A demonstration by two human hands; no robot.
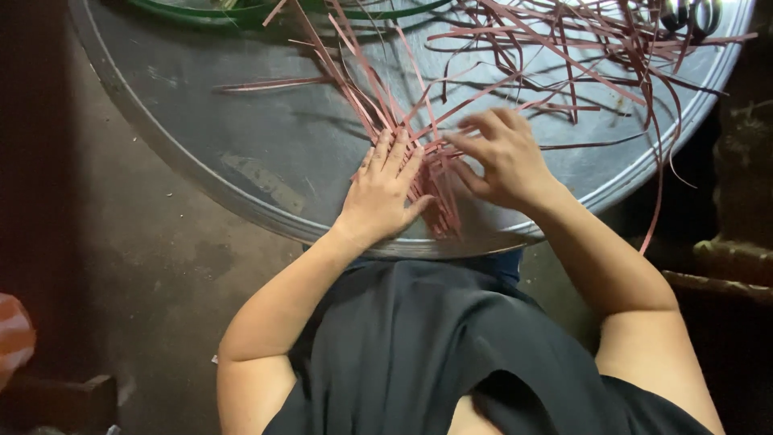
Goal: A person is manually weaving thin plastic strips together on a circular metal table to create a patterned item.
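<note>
The person is sitting over a wide round grey metal tray (241, 153) and working a small mat of thin flat reddish-pink weaving strips (439, 189) that lies near the tray's front rim, directly in front of the body. The loose ends of the strips are fanning out away from the person across the tray, many of them curling and lifting off the metal.

The left hand (385, 193) is lying flat on the left part of the woven patch, palm down, with the fingers (394, 153) stretched out and slightly spread, pinning the strips against the tray rather than closing on anything. The right hand (503, 157) is hovering over the right side of the patch with its fingers bent and close together, the fingertips (459, 141) pointing left toward the crossing strips; whether they are pinching a single strip cannot be told from this view.

To do this step well, the flat hand is probably best kept pressing evenly, so that the crossings already laid are not sliding apart while the other hand is lifting and threading. Working one strip at a time and pushing each snug against its neighbour should be keeping the mat tight. The long free ends are tangling easily, so drawing them straight out seems wise.

A green curved hoop-like rim (201, 10) is showing at the tray's far edge, and the black garment (419, 346) is covering the person's lap below.
</note>
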